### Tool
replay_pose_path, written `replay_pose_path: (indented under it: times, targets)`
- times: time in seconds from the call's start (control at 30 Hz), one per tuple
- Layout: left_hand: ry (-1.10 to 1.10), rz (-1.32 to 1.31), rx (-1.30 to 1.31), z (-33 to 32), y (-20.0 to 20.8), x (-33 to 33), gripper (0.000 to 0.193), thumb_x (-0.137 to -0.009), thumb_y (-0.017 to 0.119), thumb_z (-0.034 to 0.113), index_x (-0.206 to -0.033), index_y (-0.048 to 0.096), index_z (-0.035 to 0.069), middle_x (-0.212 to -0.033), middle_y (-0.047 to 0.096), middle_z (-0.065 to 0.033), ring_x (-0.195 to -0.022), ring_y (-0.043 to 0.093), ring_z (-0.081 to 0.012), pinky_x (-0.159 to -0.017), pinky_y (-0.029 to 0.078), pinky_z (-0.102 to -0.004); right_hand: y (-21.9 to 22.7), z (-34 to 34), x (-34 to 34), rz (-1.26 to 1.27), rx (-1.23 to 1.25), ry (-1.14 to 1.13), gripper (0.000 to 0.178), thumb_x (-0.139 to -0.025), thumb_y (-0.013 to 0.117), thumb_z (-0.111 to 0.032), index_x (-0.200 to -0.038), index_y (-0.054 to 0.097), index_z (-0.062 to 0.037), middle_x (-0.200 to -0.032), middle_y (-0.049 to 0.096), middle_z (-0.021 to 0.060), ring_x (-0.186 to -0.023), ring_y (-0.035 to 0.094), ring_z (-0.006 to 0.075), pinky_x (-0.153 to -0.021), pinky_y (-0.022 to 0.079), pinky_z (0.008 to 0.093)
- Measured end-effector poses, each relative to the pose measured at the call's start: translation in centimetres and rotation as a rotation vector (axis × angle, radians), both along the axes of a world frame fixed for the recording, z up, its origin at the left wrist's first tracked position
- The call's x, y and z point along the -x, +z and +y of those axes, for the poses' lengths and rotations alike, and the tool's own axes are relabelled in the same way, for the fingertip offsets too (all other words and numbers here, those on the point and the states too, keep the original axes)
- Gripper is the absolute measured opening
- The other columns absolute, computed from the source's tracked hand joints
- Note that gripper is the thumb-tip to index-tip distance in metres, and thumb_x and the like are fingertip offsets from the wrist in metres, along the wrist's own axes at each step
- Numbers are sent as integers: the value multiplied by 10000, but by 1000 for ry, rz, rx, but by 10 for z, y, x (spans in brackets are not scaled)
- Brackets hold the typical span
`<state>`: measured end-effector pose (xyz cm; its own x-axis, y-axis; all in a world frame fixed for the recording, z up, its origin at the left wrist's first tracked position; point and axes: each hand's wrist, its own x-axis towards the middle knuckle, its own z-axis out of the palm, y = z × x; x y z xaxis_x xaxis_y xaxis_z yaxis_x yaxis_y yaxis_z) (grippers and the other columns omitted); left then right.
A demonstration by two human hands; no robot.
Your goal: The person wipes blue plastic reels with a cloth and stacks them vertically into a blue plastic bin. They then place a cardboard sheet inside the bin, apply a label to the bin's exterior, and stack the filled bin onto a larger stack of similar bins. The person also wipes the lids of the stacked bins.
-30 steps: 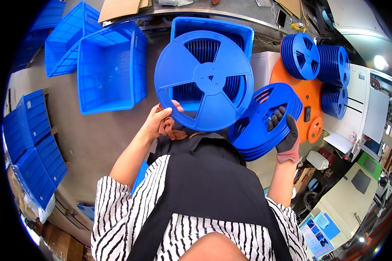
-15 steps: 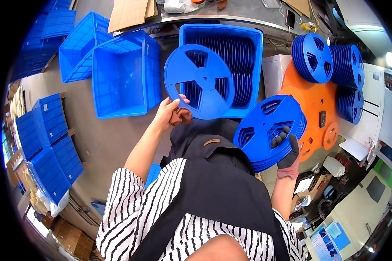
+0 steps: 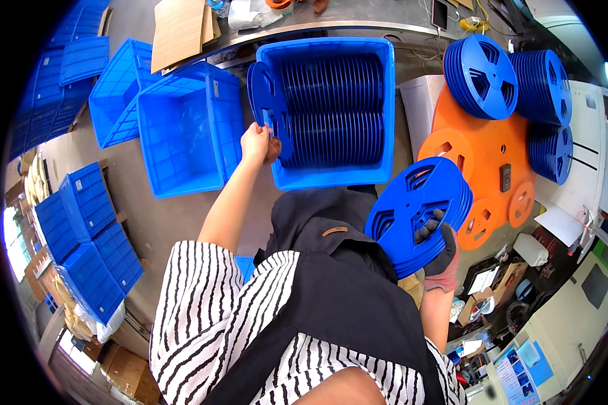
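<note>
Pinched in the fingers of my bare left hand (image 3: pixel 254 143) is a thin blue reel disc (image 3: pixel 256 84) with wedge-shaped cut-outs, seen nearly edge-on. It stands steeply tilted at the left side of a blue plastic crate (image 3: pixel 331 178). A brown cloth (image 3: pixel 273 150) is bunched in the same hand. Two rows of upright blue discs (image 3: pixel 334 138) fill the crate side by side. My right hand (image 3: pixel 440 248), in a grey and pink glove, grips a stack of similar blue discs (image 3: pixel 413 205) by its lower right edge, close to my apron.
At the right, an orange round plate (image 3: pixel 483 145) bears several stacks of blue discs (image 3: pixel 481 77). Blue crates (image 3: pixel 182 131) stand left of the filled one. A metal bench (image 3: pixel 344 19) with cardboard sheets (image 3: pixel 177 30) and a phone (image 3: pixel 440 13) runs along the far side.
My left hand has moved slightly left and up and turned its disc from face-on to nearly edge-on, uncovering the rows in the crate. My right hand still holds its stack.
</note>
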<state>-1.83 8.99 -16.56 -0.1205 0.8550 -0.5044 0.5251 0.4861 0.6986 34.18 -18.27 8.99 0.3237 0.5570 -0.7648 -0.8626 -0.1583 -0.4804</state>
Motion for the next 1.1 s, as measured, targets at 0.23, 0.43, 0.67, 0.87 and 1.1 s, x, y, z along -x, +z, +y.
replay_pose_path:
  times: [0.23, 0.43, 0.67, 0.87, 1.1]
  targets:
    - [-98, -133, 220, 23, -33, -16, 191, -977, 524, 160, -1114, 569, 35, -988, 645, -78, -835, 629, -172, -754, 519, -310, -8, -2, -9, 17, -2, 14, 391, -940, 580, -208, -1280, 497, -33, -942, 638, 87, -848, 616, 217, -806, 508, 378]
    - [175, -275, 640, 6, 12, -17, 359, -1008, 483, 362, -1295, 455, 147, -1230, 548, -143, -1047, 608, -318, -805, 547, -510, 1, 6, -1, -51, 2, 37, 426, -919, 594, -200, -1288, 473, -26, -946, 635, 101, -858, 614, 239, -822, 501, 407]
    - [236, -786, 914, -46, 65, 21, 263, -1017, 481, 305, -1266, 482, 218, -1311, 516, -129, -1148, 583, -307, -875, 543, -503, 9, 18, 15, -147, -38, 47, 435, -907, 583, -186, -1284, 467, -5, -894, 605, 85, -797, 588, 221, -791, 483, 395]
    - [175, -862, 523, -88, 48, 60, 192, -899, 668, 148, -1053, 566, 98, -778, 596, -4, -595, 520, -99, -545, 383, -271, 20, 17, 28, -113, -391, 109, 372, -941, 528, -168, -1278, 475, -18, -763, 424, 4, -603, 430, 100, -619, 377, 299]
    - [289, -818, 152, -93, 119, 32, 170, -908, 665, 179, -994, 544, 96, -850, 581, 3, -764, 555, -92, -651, 436, -261, 49, -1, 37, 8, -763, 33, 436, -875, 619, -249, -1246, 478, -68, -637, 425, -61, -520, 440, 83, -530, 352, 252]
